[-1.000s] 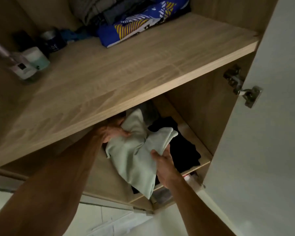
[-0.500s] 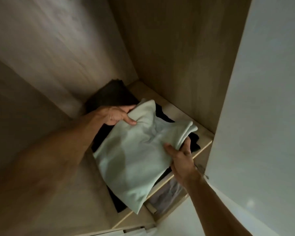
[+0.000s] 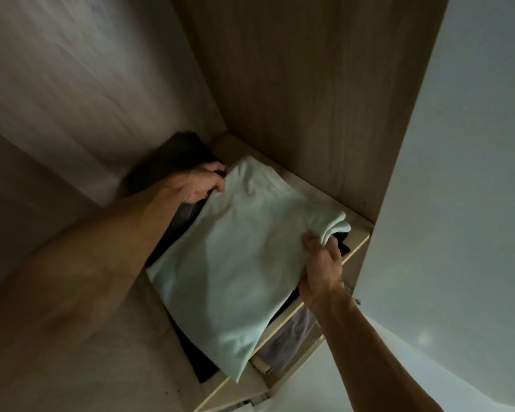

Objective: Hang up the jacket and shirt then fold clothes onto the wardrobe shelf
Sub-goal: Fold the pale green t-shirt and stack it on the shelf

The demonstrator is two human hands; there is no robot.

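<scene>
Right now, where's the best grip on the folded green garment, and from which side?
Grip the green garment at its thick rolled fold on the right, thumb on top, fingers beneath, coming from the open front: the wall blocks the far side. The right hand holds it there; the left hand holds the far corner.

This is a home, seen from inside a clothes wardrobe. A wood-grain laminate back panel (image 3: 87,72) meets a matching side panel (image 3: 295,84) in a corner, and a white door (image 3: 473,173) stands on the right. The wooden shelf (image 3: 315,188) carries a pale green folded garment (image 3: 235,263) lying on dark clothes (image 3: 173,162). Below the shelf's front edge, a lower compartment holds grey fabric (image 3: 292,331).
</scene>
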